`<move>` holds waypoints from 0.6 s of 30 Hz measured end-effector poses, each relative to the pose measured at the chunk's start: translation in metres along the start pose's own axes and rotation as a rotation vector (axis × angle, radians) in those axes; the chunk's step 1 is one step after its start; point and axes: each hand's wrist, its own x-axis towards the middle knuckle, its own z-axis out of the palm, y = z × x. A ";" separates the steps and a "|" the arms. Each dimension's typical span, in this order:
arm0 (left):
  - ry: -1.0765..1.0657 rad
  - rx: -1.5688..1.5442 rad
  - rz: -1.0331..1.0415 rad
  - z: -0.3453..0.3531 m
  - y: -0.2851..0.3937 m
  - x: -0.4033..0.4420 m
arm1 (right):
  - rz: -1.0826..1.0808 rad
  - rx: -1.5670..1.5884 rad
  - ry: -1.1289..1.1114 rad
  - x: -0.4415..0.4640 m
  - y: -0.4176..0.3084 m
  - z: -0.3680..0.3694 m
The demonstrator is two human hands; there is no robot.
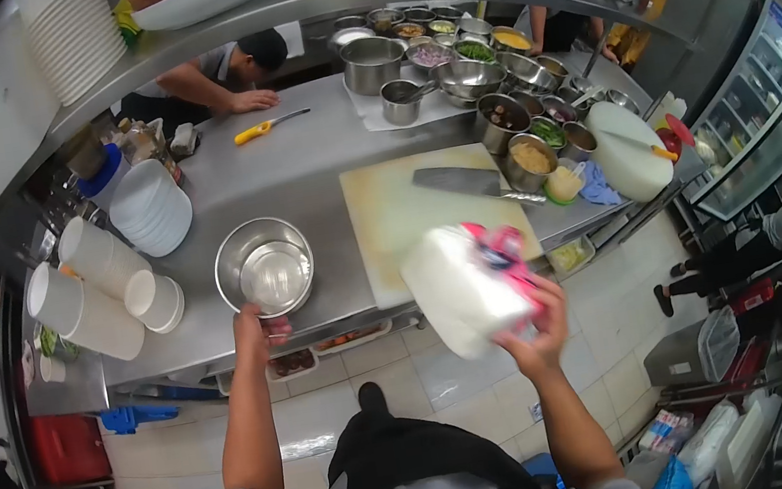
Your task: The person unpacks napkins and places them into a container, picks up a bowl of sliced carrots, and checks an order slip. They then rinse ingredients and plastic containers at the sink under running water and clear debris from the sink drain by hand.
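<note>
Bowl point(265, 265) seemingly placed by front edge of counter point(250, 180) | left hand point(260, 333) gripping rim | white packet point(463, 289) aloft, not set down | right hand point(538, 332) clasping one end

Shiny, round steel bowl point(237, 259), open side up at the front edge of the bench point(250, 180); blurred, block-shaped white-and-pink package point(459, 290), tilted in the right hand point(540, 342).

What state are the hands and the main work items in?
Metal bowl, upright, uncovered
Left hand, gripping the metal bowl's near rim
White package, held, tilted, blurred
Right hand, gripping the white package
Cutting board, flat on the counter
Cleaver, lying on the cutting board
Yellow-handled knife, lying on the counter
Small pot, utensil inside
White bowls, stacked
</note>
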 end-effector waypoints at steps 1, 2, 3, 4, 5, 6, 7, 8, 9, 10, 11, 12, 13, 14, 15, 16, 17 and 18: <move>-0.011 -0.020 -0.038 -0.011 0.005 0.012 | 0.049 -0.078 -0.040 0.009 0.016 0.030; -0.019 -0.043 -0.076 -0.022 0.008 0.021 | 0.096 -0.153 -0.084 0.016 0.030 0.056; -0.042 -0.073 -0.103 -0.033 0.007 0.032 | 0.105 -0.154 -0.086 0.024 0.044 0.080; -0.041 -0.071 -0.108 -0.038 0.009 0.035 | 0.002 -0.247 -0.094 0.032 0.057 0.101; -0.017 -0.063 -0.085 -0.037 0.012 0.036 | -0.102 -0.340 -0.098 0.036 0.069 0.118; 0.003 -0.056 -0.061 -0.039 0.014 0.039 | -0.099 -0.344 -0.091 0.038 0.080 0.132; -0.045 -0.055 -0.081 -0.045 0.008 0.049 | -0.072 -0.376 -0.116 0.039 0.089 0.143; -0.056 -0.051 -0.084 -0.048 0.008 0.051 | -0.045 -0.410 -0.143 0.039 0.096 0.150; -0.073 -0.093 -0.118 -0.050 0.006 0.052 | 0.006 -0.439 -0.168 0.038 0.102 0.154; -0.088 -0.136 -0.153 -0.051 0.004 0.054 | 0.010 -0.450 -0.168 0.036 0.106 0.153; -0.017 -0.076 -0.120 -0.034 0.028 0.017 | -0.056 -0.522 -0.188 0.036 0.104 0.150; -0.020 -0.081 -0.128 -0.032 0.028 0.007 | -0.125 -0.592 -0.212 0.038 0.101 0.146; 0.100 0.014 -0.057 -0.034 0.023 -0.002 | -0.127 -0.597 -0.219 0.041 0.098 0.142; 0.220 0.112 0.020 -0.032 0.015 -0.008 | -0.099 -0.593 -0.175 0.045 0.096 0.138; 0.358 0.141 0.232 -0.019 0.001 -0.018 | -0.065 -0.589 -0.130 0.048 0.093 0.137; 0.225 0.079 0.388 -0.004 -0.013 -0.026 | -0.059 -0.591 -0.132 0.056 0.089 0.138; 0.088 0.015 0.541 0.013 -0.024 -0.031 | 0.146 -0.403 -0.114 0.072 0.087 0.142; -0.017 0.282 0.684 0.035 -0.022 -0.024 | 0.345 -0.211 -0.094 0.088 0.089 0.144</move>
